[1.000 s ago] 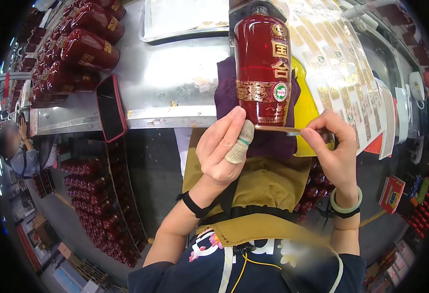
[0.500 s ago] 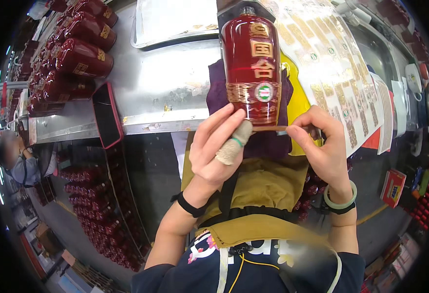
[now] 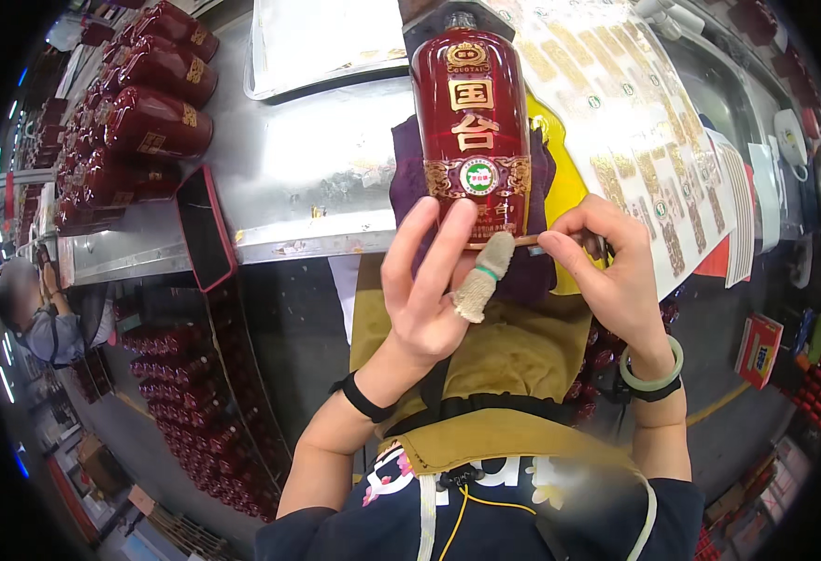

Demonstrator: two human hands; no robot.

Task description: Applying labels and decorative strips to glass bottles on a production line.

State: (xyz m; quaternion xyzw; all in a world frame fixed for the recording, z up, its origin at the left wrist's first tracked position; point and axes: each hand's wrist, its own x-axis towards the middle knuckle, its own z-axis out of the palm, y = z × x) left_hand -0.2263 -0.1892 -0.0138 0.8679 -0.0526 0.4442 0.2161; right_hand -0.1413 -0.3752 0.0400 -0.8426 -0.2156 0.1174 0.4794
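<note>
A dark red bottle with gold characters and a round green-and-white emblem lies on a dark purple cloth, its neck pointing away from me. My left hand is at the bottle's base, index and middle fingers stretched out against its lower left side. A knitted finger cover with a green band sits on my left thumb, which is by the bottle's bottom edge. My right hand is closed in a pinch on a thin brown stick, whose tip is close to the covered thumb.
Sheets of gold and round green stickers lie at right over a yellow cloth. Several red bottles stand at left by a pink-edged dark tray. A white tray is at the back. Another person is far left.
The bottle has rolled about its length, so its characters and emblem now face up more squarely. My left fingers have spread, and the covered thumb has shifted right toward the stick.
</note>
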